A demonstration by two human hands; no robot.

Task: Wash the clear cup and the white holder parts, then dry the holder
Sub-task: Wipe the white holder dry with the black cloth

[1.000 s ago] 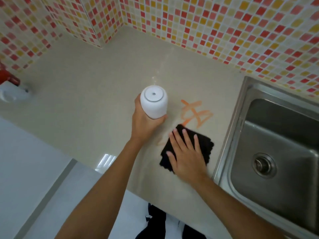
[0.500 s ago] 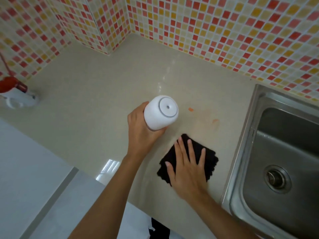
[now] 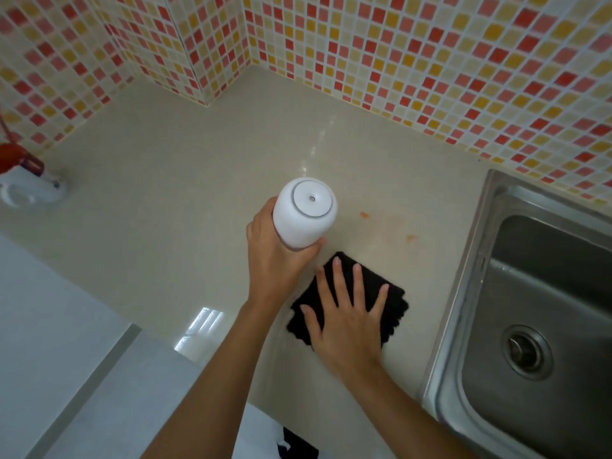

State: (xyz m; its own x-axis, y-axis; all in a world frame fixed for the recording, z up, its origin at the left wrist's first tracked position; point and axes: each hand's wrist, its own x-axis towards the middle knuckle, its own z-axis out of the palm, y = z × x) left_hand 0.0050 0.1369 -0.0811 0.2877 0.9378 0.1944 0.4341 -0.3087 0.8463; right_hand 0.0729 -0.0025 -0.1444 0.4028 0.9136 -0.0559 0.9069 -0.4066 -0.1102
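- The left hand (image 3: 271, 260) is wrapped around the lower body of the white holder (image 3: 305, 212), held clear above the beige table (image 3: 165, 200), its flat ringed end tipped up toward the viewer.
- The right hand (image 3: 347, 323) lies flat, fingers spread, pressing a folded black cloth (image 3: 394, 308) onto the table just left of the steel sink (image 3: 536, 313); it grips nothing.
- The clear cup is nowhere in view, so its washing cannot be judged. Drying looks to be the step at hand.
- Risk: if the holder is wet from washing, its smooth rounded body could slide out of a one-handed hold and drop onto the hard table.
- Risk: the cloth sits near the sink's edge, and a sweeping wipe to the right could push it over the rim into the basin and soak it.
- Risk: faint orange marks (image 3: 364, 214) lie on the table just beyond the cloth. Setting the holder down there could soil it again.
- Risk: water may sit in the small hole at the centre of the holder's end, where a quick wipe could miss it.
- A red-and-white object (image 3: 25, 180) stands far left, well apart from the work.
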